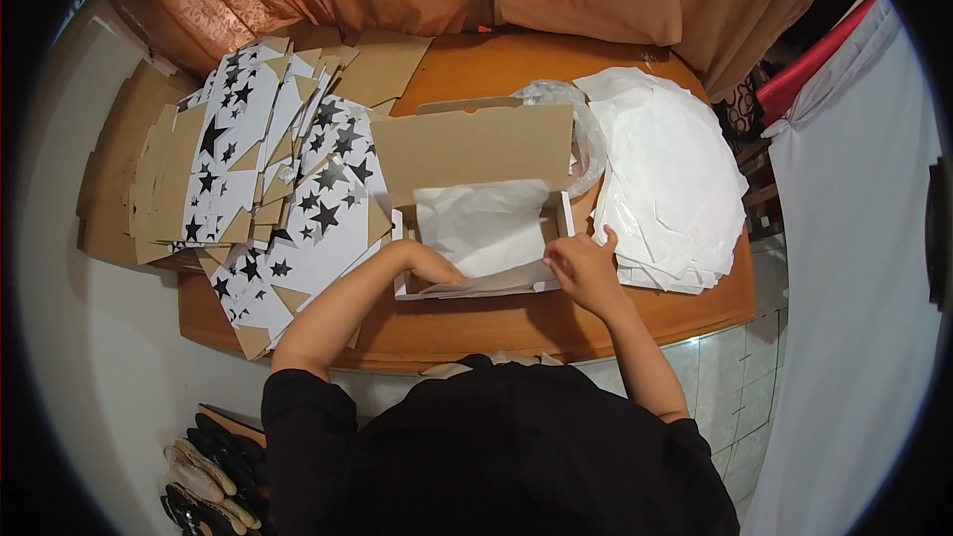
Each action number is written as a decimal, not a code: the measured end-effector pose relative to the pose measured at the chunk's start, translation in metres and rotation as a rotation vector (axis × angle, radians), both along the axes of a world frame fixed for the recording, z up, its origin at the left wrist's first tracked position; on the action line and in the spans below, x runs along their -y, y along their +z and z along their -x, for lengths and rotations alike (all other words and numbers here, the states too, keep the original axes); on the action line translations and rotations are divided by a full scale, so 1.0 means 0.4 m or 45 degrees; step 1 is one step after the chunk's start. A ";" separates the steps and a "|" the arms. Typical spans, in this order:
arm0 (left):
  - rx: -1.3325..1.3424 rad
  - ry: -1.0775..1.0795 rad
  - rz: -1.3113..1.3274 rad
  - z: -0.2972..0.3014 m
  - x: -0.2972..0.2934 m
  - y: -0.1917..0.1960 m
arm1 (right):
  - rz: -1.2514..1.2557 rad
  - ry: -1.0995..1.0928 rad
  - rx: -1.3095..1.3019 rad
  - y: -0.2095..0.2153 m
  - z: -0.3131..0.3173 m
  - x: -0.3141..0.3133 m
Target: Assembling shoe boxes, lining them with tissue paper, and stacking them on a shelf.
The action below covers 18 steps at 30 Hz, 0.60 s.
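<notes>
A cardboard box (476,154) stands in front of me with its brown lid raised at the back and its white-edged walls around a brown inside. White tissue paper (486,223) lines it and rises against the back. My left hand (437,266) reaches into the left front of the box, fingers stretched out along the paper by the front wall; their tips are partly hidden. At the right front corner is my right hand (584,266), fingers curled together and one finger raised. Anything between those fingers is too small to make out.
Flat cardboard pieces printed with black stars (323,208) are piled on the left of the wooden table (397,333). To the right lies a stack of white paper sheets (670,179), with a clear plastic bag (588,139) beside the box. Shoes (213,476) stand at lower left.
</notes>
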<state>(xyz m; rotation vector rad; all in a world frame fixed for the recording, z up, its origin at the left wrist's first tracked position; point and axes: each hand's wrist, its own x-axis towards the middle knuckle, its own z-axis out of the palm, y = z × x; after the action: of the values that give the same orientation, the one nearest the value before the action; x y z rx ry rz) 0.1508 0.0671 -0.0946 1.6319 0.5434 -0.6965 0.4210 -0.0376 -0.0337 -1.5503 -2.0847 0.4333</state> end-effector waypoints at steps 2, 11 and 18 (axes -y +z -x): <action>0.069 -0.036 -0.183 0.017 -0.011 -0.040 | -0.036 0.004 0.002 0.013 0.005 0.004; -0.090 0.086 -0.908 -0.032 -0.042 -0.090 | -0.012 0.062 -0.012 -0.010 0.011 0.037; -0.063 0.101 -0.980 -0.056 0.013 -0.040 | -0.008 0.018 -0.065 0.004 0.006 0.050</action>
<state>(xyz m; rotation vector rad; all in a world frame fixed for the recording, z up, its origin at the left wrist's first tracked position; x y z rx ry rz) 0.1733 0.0617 -0.1107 2.2866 0.9873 -0.4889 0.4184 -0.0576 -0.0322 -1.5058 -2.0576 0.4667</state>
